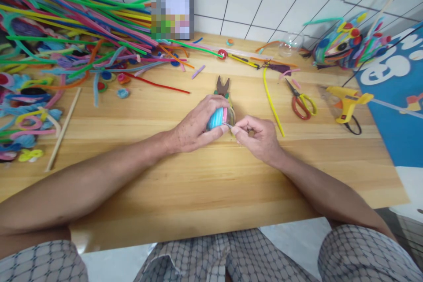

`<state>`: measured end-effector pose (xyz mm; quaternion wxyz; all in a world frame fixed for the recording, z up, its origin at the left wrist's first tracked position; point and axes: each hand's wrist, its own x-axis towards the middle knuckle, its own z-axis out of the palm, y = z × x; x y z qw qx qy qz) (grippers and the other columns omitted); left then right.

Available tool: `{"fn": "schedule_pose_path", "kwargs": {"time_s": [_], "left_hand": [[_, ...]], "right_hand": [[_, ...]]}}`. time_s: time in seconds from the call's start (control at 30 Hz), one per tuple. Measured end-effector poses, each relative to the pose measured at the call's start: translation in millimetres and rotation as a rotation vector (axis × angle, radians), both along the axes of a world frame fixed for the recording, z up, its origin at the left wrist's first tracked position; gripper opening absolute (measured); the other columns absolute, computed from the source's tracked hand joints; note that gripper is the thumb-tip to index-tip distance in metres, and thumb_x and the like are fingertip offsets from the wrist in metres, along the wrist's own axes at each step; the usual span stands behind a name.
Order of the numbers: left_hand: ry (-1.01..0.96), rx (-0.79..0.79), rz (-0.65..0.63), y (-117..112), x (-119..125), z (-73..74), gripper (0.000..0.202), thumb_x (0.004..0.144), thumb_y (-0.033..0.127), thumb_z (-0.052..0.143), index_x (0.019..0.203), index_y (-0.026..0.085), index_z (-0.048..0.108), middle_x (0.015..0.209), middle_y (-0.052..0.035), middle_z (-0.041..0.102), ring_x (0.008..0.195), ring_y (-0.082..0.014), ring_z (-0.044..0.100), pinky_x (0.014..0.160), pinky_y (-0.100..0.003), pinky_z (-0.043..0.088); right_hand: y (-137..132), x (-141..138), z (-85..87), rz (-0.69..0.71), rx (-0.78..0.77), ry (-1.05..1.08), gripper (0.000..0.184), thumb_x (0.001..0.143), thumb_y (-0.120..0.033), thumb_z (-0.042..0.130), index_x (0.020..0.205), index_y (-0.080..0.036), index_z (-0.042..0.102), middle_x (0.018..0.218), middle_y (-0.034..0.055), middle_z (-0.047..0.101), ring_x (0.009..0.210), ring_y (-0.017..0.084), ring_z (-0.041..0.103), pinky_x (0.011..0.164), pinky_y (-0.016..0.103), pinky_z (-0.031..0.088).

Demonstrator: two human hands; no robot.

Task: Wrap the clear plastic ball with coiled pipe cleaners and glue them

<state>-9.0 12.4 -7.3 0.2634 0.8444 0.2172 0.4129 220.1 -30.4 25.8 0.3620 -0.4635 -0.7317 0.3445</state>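
Note:
My left hand [201,125] is wrapped round a clear plastic ball [216,119], its fingers over the top and its thumb along the near side. Blue pipe cleaner covers the ball's left part, a pink band lies beside it, and the right end is bare and see-through. At that right end my right hand [256,134] pinches a thin greyish strand [228,125] between thumb and forefinger. Its other fingers are curled in. Just behind the ball lie pliers [222,86] with dark jaws pointing away; their handles are mostly hidden by my left hand and the ball.
Loose pipe cleaners [82,17] crowd the left and back left. A wooden stick [64,128] lies there. To the right are a yellow pipe cleaner [271,101], scissors [302,101] and a corded glue gun [348,101]. Behind them stand a clear ball [291,44] and colourful fish figures [346,46].

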Motion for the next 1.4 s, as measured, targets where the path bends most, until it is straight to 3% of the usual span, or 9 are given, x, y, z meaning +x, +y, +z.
{"fn": "schedule_pose_path", "kwargs": {"time_s": [0.33,0.9,1.27,1.4], "left_hand": [[0.013,-0.011,0.029,-1.2,-0.4,-1.2,0.047,0.106,0.047,0.063,0.144,0.023,0.049,0.141,-0.0177,0.062,0.138,-0.0307,0.057,0.116,-0.055,0.051],[0.003,-0.023,0.024,-1.7,-0.1,-0.7,0.046,0.105,0.048,0.063,0.143,0.024,0.051,0.139,-0.0167,0.063,0.139,-0.032,0.059,0.115,-0.058,0.052],[-0.014,0.0,0.024,-0.8,1.1,-0.3,0.044,0.105,0.045,0.064,0.14,0.022,0.052,0.136,-0.0169,0.066,0.135,-0.0319,0.061,0.114,-0.055,0.052],[-0.011,0.012,0.025,-0.7,1.3,-0.6,0.044,0.106,0.046,0.063,0.141,0.021,0.052,0.135,-0.0167,0.066,0.135,-0.0313,0.061,0.114,-0.054,0.052]], "right_hand": [[0.2,1.3,-1.4,-0.001,-0.01,-0.014,0.025,0.094,-0.034,0.069,0.073,-0.022,0.063,0.057,-0.0045,0.061,0.048,0.009,0.049,0.049,0.023,0.038],[-0.8,-1.3,-0.1,0.005,0.084,0.003,0.022,0.092,-0.023,0.066,0.07,-0.022,0.062,0.053,-0.0067,0.057,0.045,0.007,0.046,0.046,0.022,0.033],[-1.7,-1.1,0.2,0.007,-0.118,0.044,0.023,0.094,-0.032,0.068,0.074,-0.021,0.063,0.058,-0.0035,0.064,0.048,0.009,0.053,0.049,0.023,0.039],[-1.0,-0.3,-1.4,0.012,-0.107,0.052,0.022,0.094,-0.032,0.068,0.075,-0.022,0.063,0.058,-0.0032,0.065,0.048,0.009,0.053,0.049,0.023,0.038]]}}
